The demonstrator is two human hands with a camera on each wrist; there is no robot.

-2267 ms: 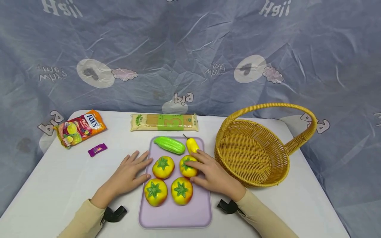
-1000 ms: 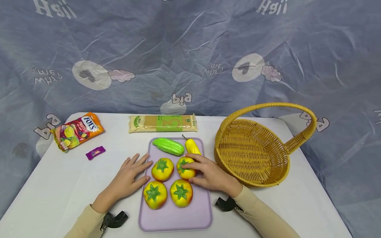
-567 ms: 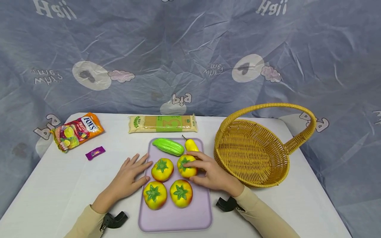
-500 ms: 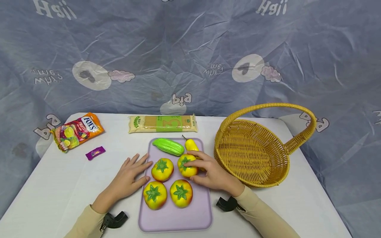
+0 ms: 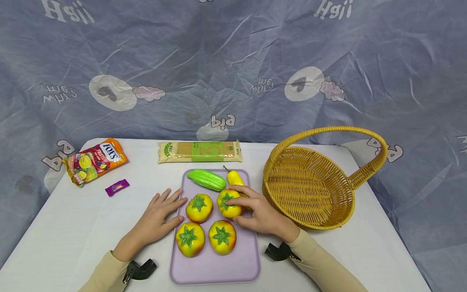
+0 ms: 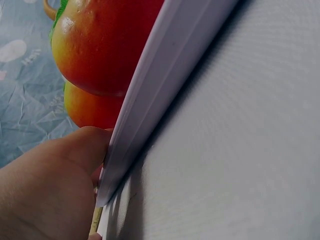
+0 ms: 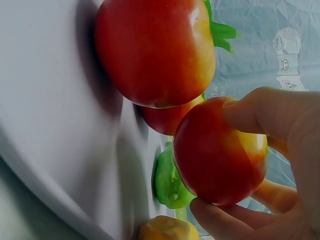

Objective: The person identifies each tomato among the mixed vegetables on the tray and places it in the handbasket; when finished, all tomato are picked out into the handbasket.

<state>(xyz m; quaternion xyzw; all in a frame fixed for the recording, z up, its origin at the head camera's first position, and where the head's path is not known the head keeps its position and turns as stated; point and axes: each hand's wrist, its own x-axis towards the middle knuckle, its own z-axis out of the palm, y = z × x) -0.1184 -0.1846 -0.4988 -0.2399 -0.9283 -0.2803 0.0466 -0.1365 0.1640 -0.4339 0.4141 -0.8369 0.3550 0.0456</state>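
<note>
My right hand grips a yellow-red persimmon with a green leafy top, thumb on one side and fingers on the other. In the right wrist view this persimmon appears slightly raised off the lilac tray. Several other persimmons stand on the tray, among them one at front left, one at front right and one behind. My left hand lies spread at the tray's left edge, fingers extended, its fingertips touching the rim.
At the tray's back lie a green ridged vegetable and a yellow pear-shaped piece, partly hidden by the right hand. A wicker basket stands right. Behind is a noodle pack; left are a candy bag and purple wrapped sweet.
The right hand has closed round the persimmon and raised it slightly, shifting it a little toward the back of the tray. My left hand stays at the tray edge.
</note>
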